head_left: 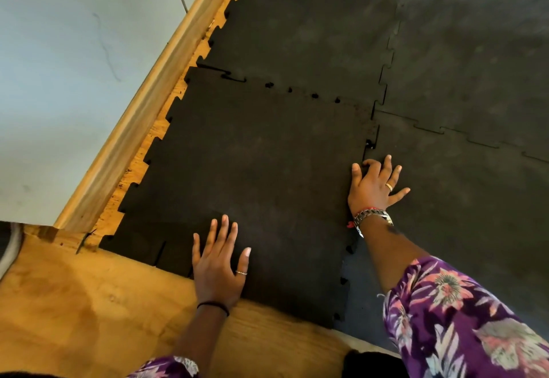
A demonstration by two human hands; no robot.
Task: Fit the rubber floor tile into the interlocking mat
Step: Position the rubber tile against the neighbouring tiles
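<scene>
A black rubber floor tile [252,163] with jigsaw-toothed edges lies on the wooden floor, its far and right edges against the interlocking mat [445,65]. Small gaps show along the far seam, and its far left tab sits slightly raised. My left hand [218,264] rests flat, fingers spread, on the tile's near edge. My right hand [375,187] presses on the right seam, fingertips curled at the tile's toothed edge where it meets the mat. Neither hand holds anything.
A wooden skirting board [142,110] and a pale wall [59,65] run along the left. Bare plywood floor [89,312] lies in front of the tile. A narrow strip of plywood shows between the tile's left teeth and the skirting.
</scene>
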